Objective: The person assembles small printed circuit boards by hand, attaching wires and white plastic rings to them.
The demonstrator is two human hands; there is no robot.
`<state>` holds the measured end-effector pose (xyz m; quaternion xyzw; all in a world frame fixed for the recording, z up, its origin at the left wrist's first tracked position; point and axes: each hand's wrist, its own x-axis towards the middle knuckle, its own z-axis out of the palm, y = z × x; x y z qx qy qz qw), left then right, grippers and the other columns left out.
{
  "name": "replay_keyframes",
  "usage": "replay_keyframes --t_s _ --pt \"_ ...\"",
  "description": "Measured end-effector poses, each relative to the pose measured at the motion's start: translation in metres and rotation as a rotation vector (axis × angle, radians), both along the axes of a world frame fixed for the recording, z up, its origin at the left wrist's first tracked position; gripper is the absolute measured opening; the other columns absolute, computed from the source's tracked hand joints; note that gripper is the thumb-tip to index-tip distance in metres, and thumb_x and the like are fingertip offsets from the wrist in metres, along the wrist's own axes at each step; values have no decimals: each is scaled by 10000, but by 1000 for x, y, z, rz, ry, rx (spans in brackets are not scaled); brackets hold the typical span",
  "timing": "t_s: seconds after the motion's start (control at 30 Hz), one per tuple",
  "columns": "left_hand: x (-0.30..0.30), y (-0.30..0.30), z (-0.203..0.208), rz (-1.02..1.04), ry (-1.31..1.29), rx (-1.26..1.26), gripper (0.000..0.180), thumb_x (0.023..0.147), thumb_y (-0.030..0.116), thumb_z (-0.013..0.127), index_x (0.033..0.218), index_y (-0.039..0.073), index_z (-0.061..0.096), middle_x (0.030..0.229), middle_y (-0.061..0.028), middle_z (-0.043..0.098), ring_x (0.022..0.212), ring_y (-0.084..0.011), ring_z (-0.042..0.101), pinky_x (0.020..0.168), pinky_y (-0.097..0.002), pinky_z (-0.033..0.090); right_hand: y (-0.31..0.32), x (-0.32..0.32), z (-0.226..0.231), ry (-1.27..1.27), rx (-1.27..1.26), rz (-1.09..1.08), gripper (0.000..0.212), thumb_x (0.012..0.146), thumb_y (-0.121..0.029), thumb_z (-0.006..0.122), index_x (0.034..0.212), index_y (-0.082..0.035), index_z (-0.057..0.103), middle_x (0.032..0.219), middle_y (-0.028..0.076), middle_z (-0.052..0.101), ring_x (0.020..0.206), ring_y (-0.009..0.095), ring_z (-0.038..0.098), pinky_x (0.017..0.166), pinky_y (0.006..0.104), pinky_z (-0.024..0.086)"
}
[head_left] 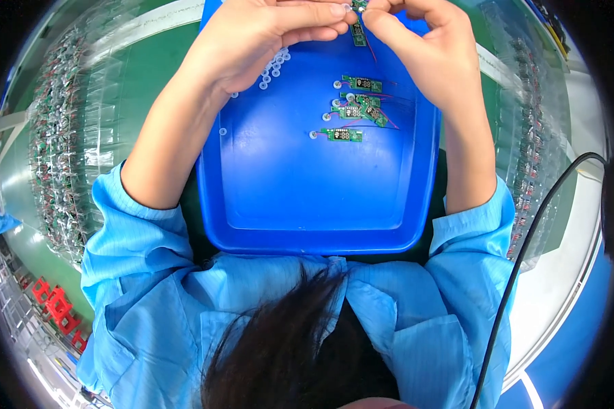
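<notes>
Left hand (pixel 266 34): hovered over the far end of the blue tray (pixel 307 198), curled, thumb and forefinger pressed together on the top end of a small green circuit board (pixel 359 34). Right hand (pixel 423 48): met it fingertip to fingertip above the same far end, pinched tight on that same board. Hung the board upright between the two pinches, clear of the tray floor, thin red wire trailing down.

Nearest, below the tray's near rim: dark hair (pixel 286 341) and blue sleeves (pixel 136 225), pushed back from bare forearms that ran up either side of the tray. Saw nothing but bare blue on the near half of the tray. Further in, right of the tray's middle: a loose cluster of green boards (pixel 358 109) with thin red leads, lying flat, some overlapping. Just left of those, toward the far end: a scatter of small white rings (pixel 274 65), partly hidden under the left hand.

Looked like fine fitting work at the board's top end; could not tell what, if anything, sat between the fingertips. Called for a steady double pinch and no tug on that wire.

Beyond the tray's sides: clear racks of more boards (pixel 61 136), and a black cable (pixel 525 252) off to the right.
</notes>
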<state>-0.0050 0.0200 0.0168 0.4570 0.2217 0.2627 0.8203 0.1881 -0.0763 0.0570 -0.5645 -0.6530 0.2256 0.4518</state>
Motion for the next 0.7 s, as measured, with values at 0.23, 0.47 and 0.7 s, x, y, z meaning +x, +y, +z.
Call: replay_keyframes --t_s 0.23,0.47,0.7 --pt "3 -4 -2 4 10 99 191 934 27 736 1123 -5 727 1028 -105 755 912 -144 710 843 -256 571 12 -9 -30 360 585 208 77 772 -54 743 787 -35 670 741 85 643 799 258 603 749 360 491" --pt "11 5 -23 -139 -426 438 207 924 17 744 1124 -25 709 1014 -98 752 897 -140 709 841 -253 565 26 -18 -35 95 897 64 148 696 -32 753 742 -74 619 745 63 619 823 280 573 761 385 444" --pt "6 -11 -5 92 25 157 192 920 15 754 1101 -45 729 995 -110 759 861 -134 711 796 -239 574 21 -15 -27 88 911 75 147 700 -18 749 754 -68 623 750 67 626 832 286 576 765 388 452"
